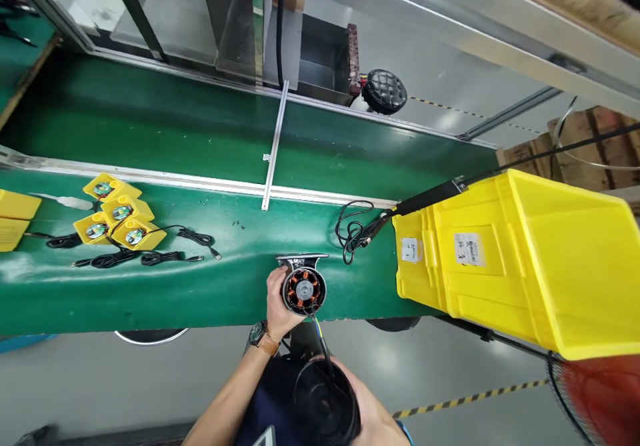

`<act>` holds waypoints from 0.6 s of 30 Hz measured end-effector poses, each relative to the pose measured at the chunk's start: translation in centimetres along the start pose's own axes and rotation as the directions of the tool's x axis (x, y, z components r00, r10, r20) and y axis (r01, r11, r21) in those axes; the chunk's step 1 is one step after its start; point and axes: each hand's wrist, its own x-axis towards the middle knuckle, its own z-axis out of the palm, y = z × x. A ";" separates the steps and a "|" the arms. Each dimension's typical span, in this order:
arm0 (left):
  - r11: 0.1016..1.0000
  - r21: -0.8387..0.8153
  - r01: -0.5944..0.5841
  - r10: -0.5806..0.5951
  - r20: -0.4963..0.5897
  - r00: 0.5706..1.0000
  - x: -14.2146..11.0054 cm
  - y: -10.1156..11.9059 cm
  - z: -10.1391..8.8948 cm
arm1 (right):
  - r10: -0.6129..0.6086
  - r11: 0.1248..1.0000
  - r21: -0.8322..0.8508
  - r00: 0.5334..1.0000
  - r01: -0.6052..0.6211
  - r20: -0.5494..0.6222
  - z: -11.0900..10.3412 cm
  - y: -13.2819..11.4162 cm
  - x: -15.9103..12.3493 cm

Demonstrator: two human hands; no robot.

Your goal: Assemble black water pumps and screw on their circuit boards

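Observation:
My left hand is closed around the side of a round motor stator with copper windings, held at the near edge of the green bench. A small metal fixture stands just behind the stator. A thin wire runs from the stator down to a black round housing near my lap. My right hand is wrapped around that housing from the right. A watch sits on my left wrist.
Several small yellow boxes with black cables lie on the bench at left. Stacked large yellow bins stand at right, next to a coiled black cable. A green conveyor belt runs behind the bench.

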 end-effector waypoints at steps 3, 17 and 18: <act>0.998 0.057 -0.003 0.002 0.017 1.000 0.0 0.5 0.1 | 0.038 0.987 -0.151 0.998 -0.046 -0.057 0.2 -2.8 -0.3; 0.865 -0.008 -0.501 0.485 0.263 0.834 4.9 3.9 -2.0 | 0.107 0.922 -0.374 0.994 -0.101 -0.006 -4.0 -10.6 -0.3; 0.870 -0.002 -0.494 0.478 0.253 0.841 4.7 3.9 -1.9 | 0.098 0.921 -0.373 0.994 -0.111 -0.053 -4.3 -11.2 0.0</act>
